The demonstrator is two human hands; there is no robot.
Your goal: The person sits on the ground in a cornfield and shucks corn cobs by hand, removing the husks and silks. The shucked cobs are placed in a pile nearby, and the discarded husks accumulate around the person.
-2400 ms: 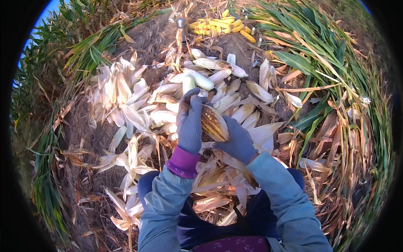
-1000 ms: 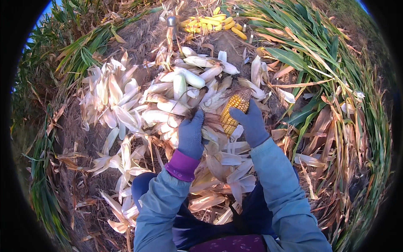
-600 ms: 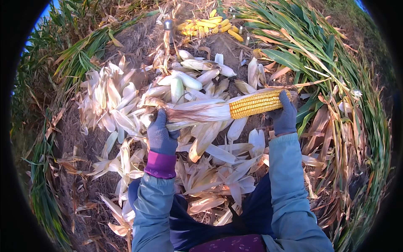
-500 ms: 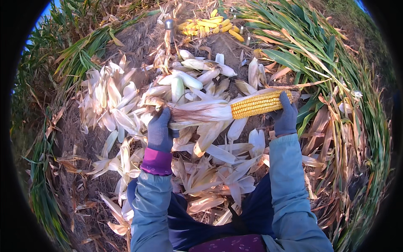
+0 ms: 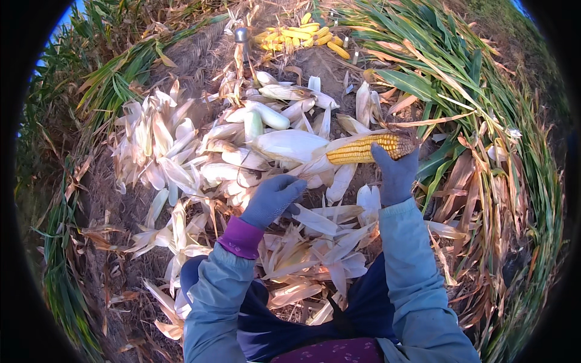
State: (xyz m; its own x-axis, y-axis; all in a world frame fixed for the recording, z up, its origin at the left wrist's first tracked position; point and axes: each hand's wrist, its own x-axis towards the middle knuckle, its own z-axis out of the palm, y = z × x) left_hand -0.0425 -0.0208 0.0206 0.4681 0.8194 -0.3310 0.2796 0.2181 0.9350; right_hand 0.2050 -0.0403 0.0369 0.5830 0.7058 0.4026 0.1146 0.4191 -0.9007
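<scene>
My gloved right hand (image 5: 398,175) grips an ear of corn (image 5: 360,149) near its tip end, thumb across the near side. Yellow kernels show along the bared part. Pale husk (image 5: 290,145) still wraps the ear's other end and spreads leftward over the pile. My gloved left hand (image 5: 275,196) hovers below and left of that husk, apart from the ear. Its fingers are bent and point right, with thumb and fingers separated and nothing visible between them. Beneath it lie loose dry husks (image 5: 318,221).
Unhusked ears (image 5: 266,115) lie heaped ahead, with a stack of stripped husks (image 5: 157,133) to their left. Bare yellow cobs (image 5: 296,37) are piled at the far end, near a metal-capped bottle (image 5: 241,36). Cut green stalks (image 5: 417,66) bank up on the right.
My left hand has let go of the husk end and moved right and down. My right hand, still on the ear, has shifted slightly left and down.
</scene>
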